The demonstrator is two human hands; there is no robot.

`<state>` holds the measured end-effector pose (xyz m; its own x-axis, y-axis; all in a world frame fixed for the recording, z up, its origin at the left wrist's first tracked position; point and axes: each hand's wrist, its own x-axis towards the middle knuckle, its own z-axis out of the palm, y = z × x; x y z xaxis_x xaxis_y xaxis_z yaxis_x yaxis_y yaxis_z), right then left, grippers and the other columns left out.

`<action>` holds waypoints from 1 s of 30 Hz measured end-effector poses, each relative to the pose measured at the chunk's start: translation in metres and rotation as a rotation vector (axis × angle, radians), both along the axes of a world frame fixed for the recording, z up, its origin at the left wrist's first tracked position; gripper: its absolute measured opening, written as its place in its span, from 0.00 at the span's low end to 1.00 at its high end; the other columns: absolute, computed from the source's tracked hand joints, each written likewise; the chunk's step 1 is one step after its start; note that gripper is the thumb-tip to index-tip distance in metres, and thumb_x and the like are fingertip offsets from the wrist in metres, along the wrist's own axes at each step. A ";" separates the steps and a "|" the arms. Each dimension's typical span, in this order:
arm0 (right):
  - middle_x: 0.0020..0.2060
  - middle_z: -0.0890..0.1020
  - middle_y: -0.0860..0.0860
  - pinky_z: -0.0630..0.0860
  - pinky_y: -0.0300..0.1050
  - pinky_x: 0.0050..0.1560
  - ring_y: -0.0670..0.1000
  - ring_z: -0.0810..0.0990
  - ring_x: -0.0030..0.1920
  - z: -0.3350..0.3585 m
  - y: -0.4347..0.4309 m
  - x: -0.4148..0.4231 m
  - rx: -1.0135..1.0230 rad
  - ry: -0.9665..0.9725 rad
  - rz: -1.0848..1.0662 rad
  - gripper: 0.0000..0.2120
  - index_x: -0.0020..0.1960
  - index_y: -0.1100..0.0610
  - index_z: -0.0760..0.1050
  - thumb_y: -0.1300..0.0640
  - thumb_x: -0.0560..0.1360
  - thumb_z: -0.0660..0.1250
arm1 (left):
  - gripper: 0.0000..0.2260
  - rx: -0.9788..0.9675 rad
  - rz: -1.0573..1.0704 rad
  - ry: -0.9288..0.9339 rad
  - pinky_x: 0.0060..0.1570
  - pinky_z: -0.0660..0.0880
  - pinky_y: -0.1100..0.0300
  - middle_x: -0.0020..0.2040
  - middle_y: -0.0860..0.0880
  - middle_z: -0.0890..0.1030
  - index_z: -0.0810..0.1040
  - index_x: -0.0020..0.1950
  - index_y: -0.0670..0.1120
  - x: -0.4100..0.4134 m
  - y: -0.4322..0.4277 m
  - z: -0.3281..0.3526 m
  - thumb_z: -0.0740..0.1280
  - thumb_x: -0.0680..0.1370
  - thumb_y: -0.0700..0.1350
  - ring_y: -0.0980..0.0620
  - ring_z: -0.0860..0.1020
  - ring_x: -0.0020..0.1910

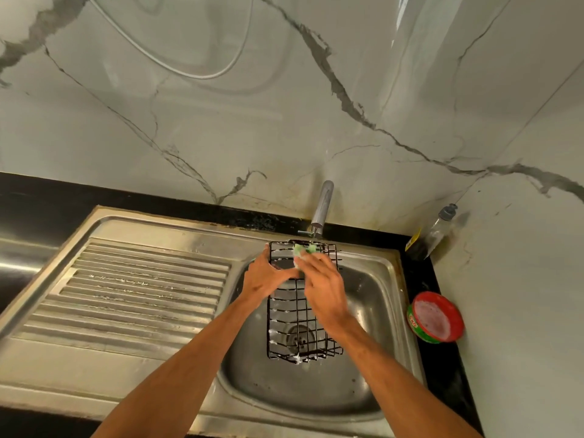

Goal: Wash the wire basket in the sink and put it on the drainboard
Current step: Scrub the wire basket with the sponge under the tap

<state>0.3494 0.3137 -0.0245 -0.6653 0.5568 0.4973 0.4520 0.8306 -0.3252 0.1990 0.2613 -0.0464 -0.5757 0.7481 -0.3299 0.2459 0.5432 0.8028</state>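
The black tabletop [38,197] runs along the foot of a grey-veined marble wall [221,121]. A thin white hose [177,64] loops across the wall's upper left part. Set into the tabletop is a stainless steel unit. Its ribbed drainboard [136,289] fills the left half, with a few wet white streaks on the ridges.

To the right of the drainboard lies the sink [373,298], and the black wire basket [295,314] is in it, not on the drainboard. The basket is long and held at a tilt. Its far end is raised just under the tap [322,205] at the sink's back edge. Its near end is low over the drain [298,338], which shows through the wires. Whether that near end touches the sink floor cannot be told. Dots of white suds cling to the wires.

The left hand [265,276] grips the basket's left side near the far end, with the thumb across the wires and the fingers curled round the rim. The right hand [325,286] comes in over the basket and covers its middle. Its fingers hold a soapy green sponge [303,251] pressed against the wires at the far end. The hand is slightly blurred. Both forearms reach in from the near edge and hide part of the sink's front rim.

On the tabletop's right strip, just beside the sink, stands an open red-and-green tub of dish soap [434,317] with pale paste inside. Farther back, in the right back corner where two walls meet, a clear bottle with a grey cap [437,230] leans against the wall.
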 end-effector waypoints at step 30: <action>0.59 0.82 0.52 0.79 0.48 0.59 0.49 0.78 0.57 0.015 0.047 -0.011 -0.235 0.091 -0.236 0.21 0.59 0.58 0.81 0.75 0.71 0.68 | 0.29 0.105 0.258 -0.527 0.51 0.83 0.38 0.60 0.40 0.81 0.73 0.68 0.49 -0.002 -0.008 0.022 0.80 0.70 0.46 0.36 0.85 0.48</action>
